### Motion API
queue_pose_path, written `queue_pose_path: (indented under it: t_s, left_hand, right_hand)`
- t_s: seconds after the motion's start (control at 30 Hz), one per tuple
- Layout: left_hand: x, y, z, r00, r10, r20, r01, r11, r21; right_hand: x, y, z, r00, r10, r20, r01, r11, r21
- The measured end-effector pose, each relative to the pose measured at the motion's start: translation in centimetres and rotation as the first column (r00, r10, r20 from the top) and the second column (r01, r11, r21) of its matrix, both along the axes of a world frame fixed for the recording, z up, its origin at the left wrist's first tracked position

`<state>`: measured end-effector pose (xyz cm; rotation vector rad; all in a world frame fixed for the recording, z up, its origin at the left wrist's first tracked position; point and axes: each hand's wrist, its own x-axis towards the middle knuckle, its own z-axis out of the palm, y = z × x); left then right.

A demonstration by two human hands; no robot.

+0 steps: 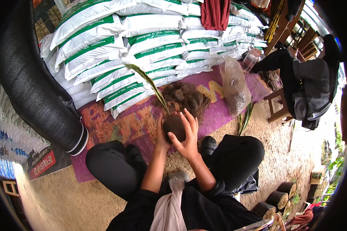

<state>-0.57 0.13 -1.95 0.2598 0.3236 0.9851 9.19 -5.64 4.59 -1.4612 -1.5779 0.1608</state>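
Between my two hands sits a round, dark brown ball of soil (174, 128), with one long green leaf (152, 85) standing up from its top and leaning to the left. My left hand (160, 132) cups the ball's left side. Across the right side and upper edge of the ball lies my right hand (186, 134), its fingers curved and slightly spread. Just beyond my fingertips rests a heap of dark, fibrous clumps (187, 97). The underside of the ball is hidden.
A purple printed sheet (216, 115) covers the ground ahead. Behind it rise stacked white-and-green sacks (154, 40). A clear plastic bag (235, 87) stands to the right, near a person (310, 81) on a brown stool (278, 106). Black plant pots (277, 199) lie at lower right.
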Motion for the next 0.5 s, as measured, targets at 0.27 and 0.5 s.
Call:
queue_pose_path:
  t_s: [0.27,0.5]
  left_hand:
    - [0.7,0.1,-2.4,0.926,0.005,-0.377,-0.066,0.986,-0.151]
    - [0.0,-0.5,1.3,0.794,0.139,-0.591,-0.137,0.989,0.05]
  right_hand:
    - [-0.1,0.8,-4.2,0.964,0.092,-0.251,-0.106,0.993,-0.044]
    - [1.9,1.5,-4.8,0.554,-0.034,-0.832,-0.242,0.949,-0.2]
